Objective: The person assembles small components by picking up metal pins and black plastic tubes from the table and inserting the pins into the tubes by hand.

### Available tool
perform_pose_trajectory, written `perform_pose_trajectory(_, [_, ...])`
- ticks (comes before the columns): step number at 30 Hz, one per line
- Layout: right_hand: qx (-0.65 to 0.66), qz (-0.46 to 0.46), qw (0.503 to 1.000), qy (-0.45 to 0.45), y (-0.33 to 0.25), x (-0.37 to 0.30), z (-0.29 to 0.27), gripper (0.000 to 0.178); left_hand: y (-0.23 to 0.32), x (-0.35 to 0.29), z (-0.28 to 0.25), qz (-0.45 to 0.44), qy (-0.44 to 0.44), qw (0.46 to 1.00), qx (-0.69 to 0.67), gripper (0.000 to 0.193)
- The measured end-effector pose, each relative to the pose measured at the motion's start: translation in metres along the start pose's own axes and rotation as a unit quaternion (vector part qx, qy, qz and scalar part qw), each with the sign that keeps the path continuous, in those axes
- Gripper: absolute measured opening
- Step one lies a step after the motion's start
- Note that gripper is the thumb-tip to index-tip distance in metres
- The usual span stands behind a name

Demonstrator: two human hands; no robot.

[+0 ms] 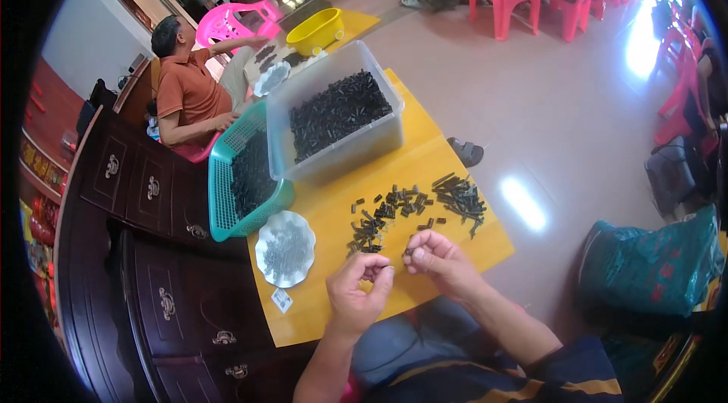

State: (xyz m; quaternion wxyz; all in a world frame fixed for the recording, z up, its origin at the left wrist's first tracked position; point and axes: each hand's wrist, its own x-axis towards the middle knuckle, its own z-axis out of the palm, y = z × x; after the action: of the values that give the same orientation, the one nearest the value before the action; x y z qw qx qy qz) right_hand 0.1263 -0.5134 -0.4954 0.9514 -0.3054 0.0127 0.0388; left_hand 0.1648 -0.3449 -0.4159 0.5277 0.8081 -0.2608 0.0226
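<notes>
Close above the near part of the yellow table, my two hands face each other, a short gap apart. My left hand is closed in a pinch, thumb against forefinger; whatever sits between the tips is too small to name. The fingers of my right hand are pinched on a small dark piece, mostly hidden by the fingertips. Just beyond my hands lie loose short black tube-like pieces. To their right is a pile of longer dark pieces. A scalloped white dish with small silvery bits stands left of my left hand.
A clear plastic bin full of black pieces stands beyond the loose ones. Beside it is a green basket of dark pieces. Dark drawers line the left. Another person sits beyond the basket. A green sack stands right.
</notes>
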Motion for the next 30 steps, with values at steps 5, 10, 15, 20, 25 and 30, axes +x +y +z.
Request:
perform_pose_trajectory(5, [-0.014, 0.012, 0.999, -0.031, 0.003, -0.001, 0.001, 0.016, -0.002, 0.002, -0.002, -0.002, 0.014, 1.000, 0.003, 0.010])
perform_pose_trajectory(10, [-0.034, 0.007, 0.998, -0.053, 0.003, -0.001, 0.002, 0.016, 0.001, 0.003, -0.002, 0.013, 0.002, 1.000, 0.003, 0.010])
perform_pose_trajectory(15, [-0.062, 0.023, 0.995, -0.069, 0.004, -0.002, 0.002, 0.016, 0.001, 0.002, -0.002, 0.016, -0.001, 1.000, 0.000, 0.010])
perform_pose_trajectory(20, [-0.077, 0.021, 0.994, -0.069, 0.003, -0.003, 0.005, 0.017, 0.007, 0.000, -0.004, 0.020, -0.001, 1.000, 0.017, 0.010])
perform_pose_trajectory(25, [-0.090, 0.027, 0.992, -0.084, 0.007, -0.004, 0.008, 0.017, 0.012, -0.009, -0.006, 0.014, 0.011, 1.000, 0.023, 0.009])
perform_pose_trajectory(30, [-0.123, 0.015, 0.988, -0.093, 0.014, -0.004, 0.007, 0.016, 0.018, -0.018, -0.011, 0.015, 0.013, 0.999, 0.048, 0.009])
